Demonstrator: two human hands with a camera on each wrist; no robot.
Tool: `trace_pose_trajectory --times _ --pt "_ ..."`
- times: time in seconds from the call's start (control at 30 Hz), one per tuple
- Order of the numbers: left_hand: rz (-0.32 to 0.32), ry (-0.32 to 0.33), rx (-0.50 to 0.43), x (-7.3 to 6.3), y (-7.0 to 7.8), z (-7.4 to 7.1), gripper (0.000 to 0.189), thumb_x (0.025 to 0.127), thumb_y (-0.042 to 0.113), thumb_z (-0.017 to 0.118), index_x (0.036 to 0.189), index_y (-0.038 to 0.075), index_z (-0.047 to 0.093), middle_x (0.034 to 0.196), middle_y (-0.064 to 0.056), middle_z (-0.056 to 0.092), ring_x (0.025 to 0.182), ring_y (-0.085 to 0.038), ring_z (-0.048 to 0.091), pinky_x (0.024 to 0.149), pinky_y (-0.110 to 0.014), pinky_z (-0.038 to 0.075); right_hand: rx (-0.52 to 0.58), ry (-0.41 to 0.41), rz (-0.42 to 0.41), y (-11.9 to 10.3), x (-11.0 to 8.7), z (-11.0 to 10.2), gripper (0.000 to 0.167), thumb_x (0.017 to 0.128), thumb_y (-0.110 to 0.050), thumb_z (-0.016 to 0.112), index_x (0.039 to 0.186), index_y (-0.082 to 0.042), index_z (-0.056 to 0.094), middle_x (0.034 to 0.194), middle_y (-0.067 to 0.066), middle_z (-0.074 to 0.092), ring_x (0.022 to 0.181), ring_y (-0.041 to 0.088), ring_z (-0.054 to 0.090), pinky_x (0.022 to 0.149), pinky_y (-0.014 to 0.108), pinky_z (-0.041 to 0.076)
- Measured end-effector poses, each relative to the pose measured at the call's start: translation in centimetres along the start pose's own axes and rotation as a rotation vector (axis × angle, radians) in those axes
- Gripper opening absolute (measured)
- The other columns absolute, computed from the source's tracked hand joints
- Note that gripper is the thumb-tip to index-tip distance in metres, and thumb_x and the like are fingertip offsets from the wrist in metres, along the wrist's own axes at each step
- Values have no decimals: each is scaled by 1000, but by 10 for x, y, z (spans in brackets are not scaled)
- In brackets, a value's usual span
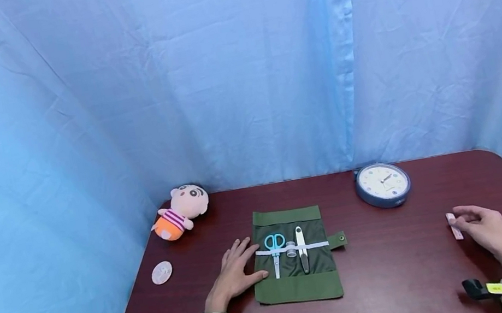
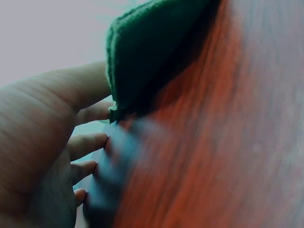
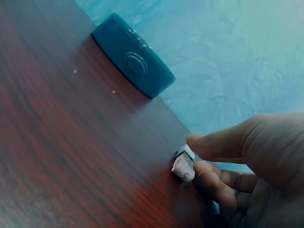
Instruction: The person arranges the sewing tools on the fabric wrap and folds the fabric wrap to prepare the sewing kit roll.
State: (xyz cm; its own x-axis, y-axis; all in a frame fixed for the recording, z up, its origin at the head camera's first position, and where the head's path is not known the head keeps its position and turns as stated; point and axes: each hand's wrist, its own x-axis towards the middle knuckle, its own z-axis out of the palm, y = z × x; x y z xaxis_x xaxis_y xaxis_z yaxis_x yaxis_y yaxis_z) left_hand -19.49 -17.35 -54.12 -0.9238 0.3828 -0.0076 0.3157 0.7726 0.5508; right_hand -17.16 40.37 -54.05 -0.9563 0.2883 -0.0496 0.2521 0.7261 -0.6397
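A green fabric roll-up pouch [image 1: 298, 288] lies unfolded on the table. Under its white elastic band sit blue-handled scissors [image 1: 274, 242], a small clear spool [image 1: 291, 253] and a slim white-and-dark tool [image 1: 304, 261], its kind unclear. My left hand [image 1: 235, 271] rests at the pouch's left edge, fingers spread, thumb on the cloth; up close, the thumb meets the pouch corner [image 2: 142, 57]. Far to the right, my right hand [image 1: 490, 232] pinches a small white strip with reddish print [image 1: 456, 230] between thumb and fingertips. One end of that strip [image 3: 184, 166] appears beside the fingertips.
Back right, a round blue-rimmed clock [image 1: 383, 182] lies face up. A plush doll [image 1: 176, 217] lies at the back left corner, with a pale round disc [image 1: 162, 272] nearer the left edge. Light blue curtains [image 1: 238, 81] enclose the table [image 1: 402, 286].
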Motion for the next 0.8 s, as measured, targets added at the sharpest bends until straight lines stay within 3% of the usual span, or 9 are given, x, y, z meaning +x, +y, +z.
trace_pose_trajectory --times 0.3,0.43,0.53,0.7,0.8 --pt "2 0 -7 -1 0 0 68 87 43 75 145 16 54 161 -13 37 154 -40 22 122 -64 18 -49 -23 3 -3 2 1 58 96 -37 64 131 9 57 93 15 70 66 0 50 57 22 40" --pt "4 1 -7 0 0 0 68 87 43 75 145 16 54 161 -13 37 154 -40 22 122 -64 18 -56 -51 23 -4 3 0 65 99 -43 58 135 10 53 104 28 69 81 22 63 60 25 42" --pt "4 1 -6 0 -1 0 68 87 43 75 145 16 54 161 -13 37 154 -40 22 122 -64 19 -61 -51 37 -5 3 1 65 101 -44 54 136 10 53 109 31 69 90 34 63 62 28 42" --pt "3 -1 -5 0 -1 0 68 87 44 75 145 17 54 162 -13 37 154 -40 22 122 -64 19 -87 -22 33 -8 4 3 56 100 -37 57 133 9 57 94 24 72 78 25 61 62 33 41" --pt "5 -2 -5 0 -1 0 68 86 44 75 145 17 54 161 -13 37 154 -40 23 121 -65 19 -103 -3 7 -9 3 4 52 100 -34 59 131 8 59 95 25 72 78 27 63 67 43 43"
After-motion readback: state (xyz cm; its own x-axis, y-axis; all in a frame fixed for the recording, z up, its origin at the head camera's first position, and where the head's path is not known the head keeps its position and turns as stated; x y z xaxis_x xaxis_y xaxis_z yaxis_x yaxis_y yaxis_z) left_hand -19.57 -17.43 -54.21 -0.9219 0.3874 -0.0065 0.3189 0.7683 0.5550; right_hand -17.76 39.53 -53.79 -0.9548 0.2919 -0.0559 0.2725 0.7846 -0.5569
